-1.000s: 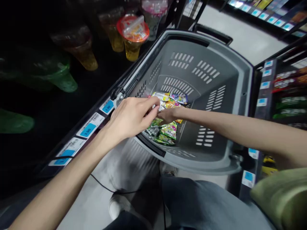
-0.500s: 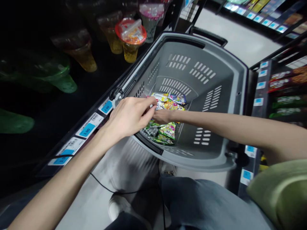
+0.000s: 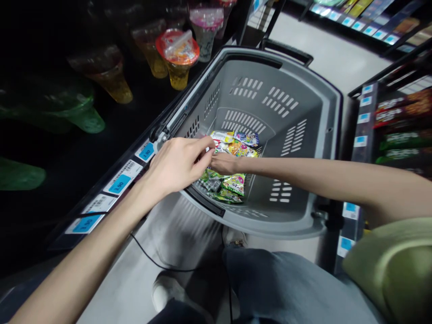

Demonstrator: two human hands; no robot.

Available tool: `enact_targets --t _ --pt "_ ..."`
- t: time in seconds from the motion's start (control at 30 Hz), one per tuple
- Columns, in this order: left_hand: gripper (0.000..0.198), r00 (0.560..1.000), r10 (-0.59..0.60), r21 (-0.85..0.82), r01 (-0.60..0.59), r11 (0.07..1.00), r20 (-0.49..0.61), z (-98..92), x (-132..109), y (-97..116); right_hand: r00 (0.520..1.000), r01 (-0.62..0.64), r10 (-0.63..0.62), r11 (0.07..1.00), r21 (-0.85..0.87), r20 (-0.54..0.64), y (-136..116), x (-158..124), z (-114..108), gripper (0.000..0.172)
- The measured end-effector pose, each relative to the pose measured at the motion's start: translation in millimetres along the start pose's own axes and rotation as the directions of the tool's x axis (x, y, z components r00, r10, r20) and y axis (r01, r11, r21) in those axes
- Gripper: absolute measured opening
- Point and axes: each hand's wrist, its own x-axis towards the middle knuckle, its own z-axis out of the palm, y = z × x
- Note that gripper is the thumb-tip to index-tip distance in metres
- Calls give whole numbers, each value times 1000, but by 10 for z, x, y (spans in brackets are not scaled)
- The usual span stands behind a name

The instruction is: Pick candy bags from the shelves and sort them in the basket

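Observation:
A grey shopping basket with slotted walls sits before me, small colourful snack packets lying at its bottom. My left hand is over the basket's left rim, fingers curled and thumb close to the forefinger. A bit of something whitish shows between them, too small to name. From the right, my right hand reaches in over the packets. Its fingertips are hidden behind my left hand, so what they touch does not show.
Clear cups with coloured contents stand on a dark shelf at left, above price tags. Another shelf at right carries red and green packages. A black cable hangs near my shoes.
The basket, the shelves and both hands appear slightly further left in view. My hands keep nearly the same pose, close together over the packets.

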Motion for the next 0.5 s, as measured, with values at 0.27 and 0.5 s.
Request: enact_targets --t 0.27,0.5 --pt "24 1000 -17 -4 17 1000 17 -18 2 10 1000 25 -24 999 -31 17 -26 0 -33 46" --pt "25 999 -24 -6 24 1000 23 -16 11 5 982 136 -131 990 28 -134 26 34 -101 28"
